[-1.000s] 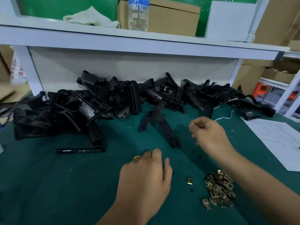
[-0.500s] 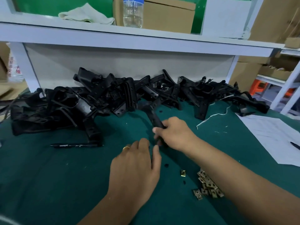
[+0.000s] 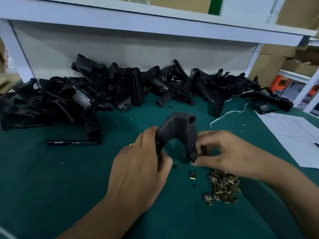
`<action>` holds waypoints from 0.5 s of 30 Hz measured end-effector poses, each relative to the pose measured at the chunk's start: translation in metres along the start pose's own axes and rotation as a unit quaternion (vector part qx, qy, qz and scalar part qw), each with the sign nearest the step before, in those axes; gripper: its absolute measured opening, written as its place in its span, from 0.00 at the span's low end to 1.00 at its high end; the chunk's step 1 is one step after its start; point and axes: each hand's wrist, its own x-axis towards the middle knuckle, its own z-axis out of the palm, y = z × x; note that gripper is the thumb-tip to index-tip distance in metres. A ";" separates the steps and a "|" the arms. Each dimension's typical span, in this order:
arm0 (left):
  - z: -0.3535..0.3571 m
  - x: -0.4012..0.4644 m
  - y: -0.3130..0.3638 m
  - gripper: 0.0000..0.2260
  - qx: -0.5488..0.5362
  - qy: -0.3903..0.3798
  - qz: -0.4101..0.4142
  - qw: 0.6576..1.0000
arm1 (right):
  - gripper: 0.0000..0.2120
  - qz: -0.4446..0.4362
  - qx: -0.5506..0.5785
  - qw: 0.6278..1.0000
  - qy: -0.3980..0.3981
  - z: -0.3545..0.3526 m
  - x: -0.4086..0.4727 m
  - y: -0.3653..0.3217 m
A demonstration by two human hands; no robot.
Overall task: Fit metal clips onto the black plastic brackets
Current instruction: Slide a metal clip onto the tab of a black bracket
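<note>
Above the green table (image 3: 51,195), two bare hands hold one black bracket (image 3: 177,130). It is bent like an arch, with two legs that point down. The left hand (image 3: 138,171) has its fingers curled shut around the left leg, and a gold ring (image 3: 131,144) shows on one finger. The right hand (image 3: 222,150) pinches the tip of the right leg between thumb and fingers; they are closed tight on it. I cannot tell if a clip is in that pinch. One metal clip (image 3: 192,175) lies alone on the table just below the bracket. A pile of metal clips (image 3: 223,188) sits near it, under the right wrist. A big heap of black brackets (image 3: 110,90) lies along the back of the table. A black pen (image 3: 72,142) lies to the left. White paper (image 3: 293,135) lies on the right.
</note>
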 end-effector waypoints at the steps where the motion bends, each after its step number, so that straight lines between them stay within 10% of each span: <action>1: 0.002 0.000 -0.001 0.22 0.008 -0.010 -0.001 1.000 | 0.04 0.020 -0.011 0.999 -0.023 -0.002 -0.004 0.005; 15: 0.012 0.001 -0.007 0.28 0.068 -0.030 -0.050 0.996 | 0.08 0.022 -0.021 0.997 -0.073 0.009 -0.005 0.026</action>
